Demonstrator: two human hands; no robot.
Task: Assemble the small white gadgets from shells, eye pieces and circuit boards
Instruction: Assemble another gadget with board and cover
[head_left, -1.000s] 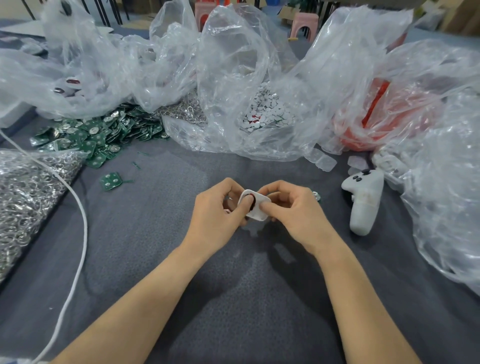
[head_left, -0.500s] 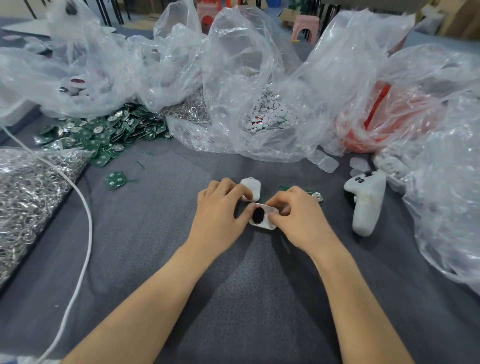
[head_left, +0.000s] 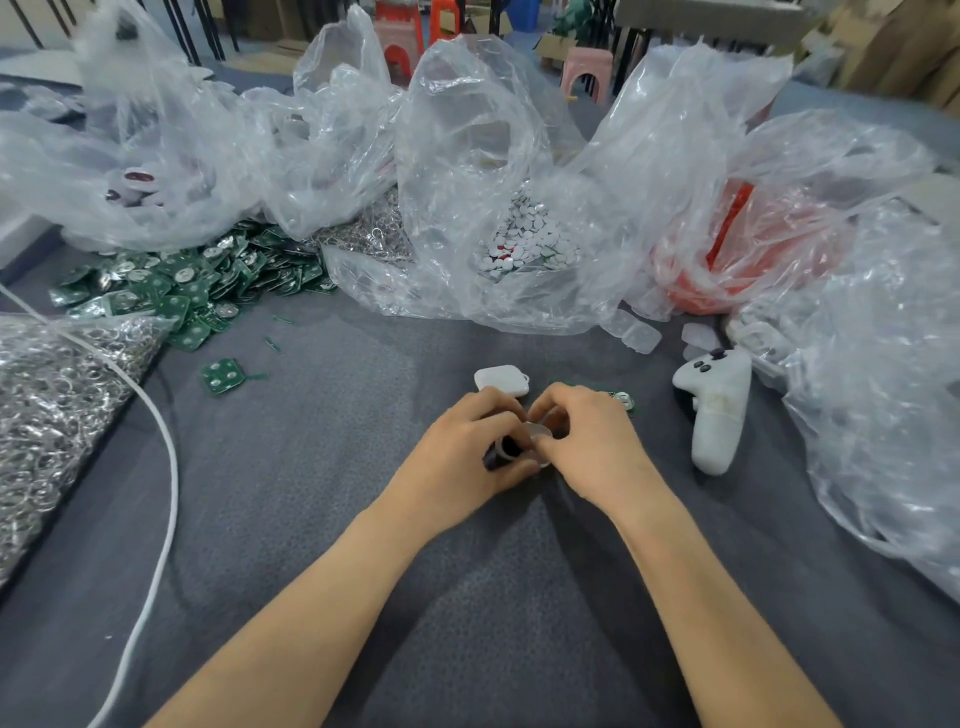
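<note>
Near centre, left hand (head_left: 462, 449) and right hand (head_left: 595, 441) pinch one shell (head_left: 536, 432); a second shell (head_left: 501, 381) lies beyond.

I see the left hand (head_left: 462, 457) and right hand (head_left: 592, 447) meeting around a small part (head_left: 535, 441) at the centre of the table (head_left: 311, 467), a shell (head_left: 501, 381) lying just beyond them. A controller (head_left: 717, 410) rests to their right; circuit boards (head_left: 182, 291) heap at far left, before plastic bags (head_left: 467, 156) lining the far side.
</note>
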